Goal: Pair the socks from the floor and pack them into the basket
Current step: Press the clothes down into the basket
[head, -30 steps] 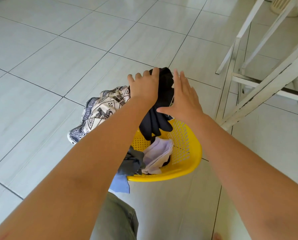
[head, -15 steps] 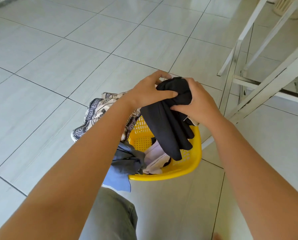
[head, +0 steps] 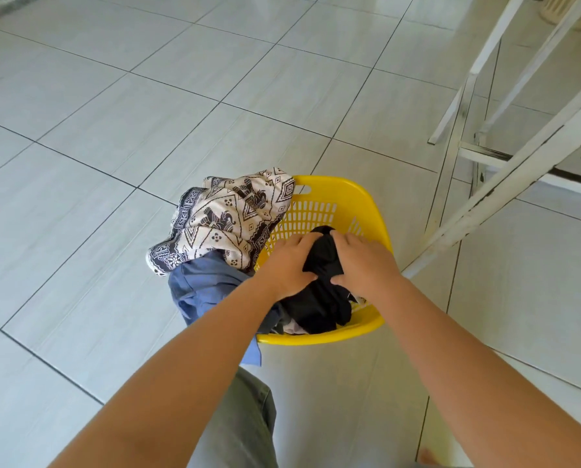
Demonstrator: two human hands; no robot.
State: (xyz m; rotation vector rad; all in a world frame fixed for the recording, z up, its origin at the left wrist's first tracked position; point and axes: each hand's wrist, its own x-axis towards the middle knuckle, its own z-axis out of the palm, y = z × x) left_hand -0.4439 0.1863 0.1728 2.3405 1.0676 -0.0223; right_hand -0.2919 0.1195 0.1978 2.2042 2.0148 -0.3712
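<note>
A yellow plastic basket (head: 336, 201) stands on the tiled floor in front of me. Inside it lies a bundle of black socks (head: 319, 298), resting on other laundry. My left hand (head: 287, 265) grips the bundle's left side and my right hand (head: 363, 261) grips its right side, both pressing it down into the basket. A sliver of white cloth (head: 294, 329) shows under the black bundle. The bottom of the basket is hidden.
A black-and-cream patterned cloth (head: 228, 217) drapes over the basket's left rim, with a blue garment (head: 197, 288) hanging below it. White wooden furniture legs (head: 485, 197) stand close on the right. My grey-trousered knee (head: 245, 417) is just below the basket.
Both hands have lowered the black bundle from above the basket down into it. The camera has tilted, so the basket's far rim now shows.
</note>
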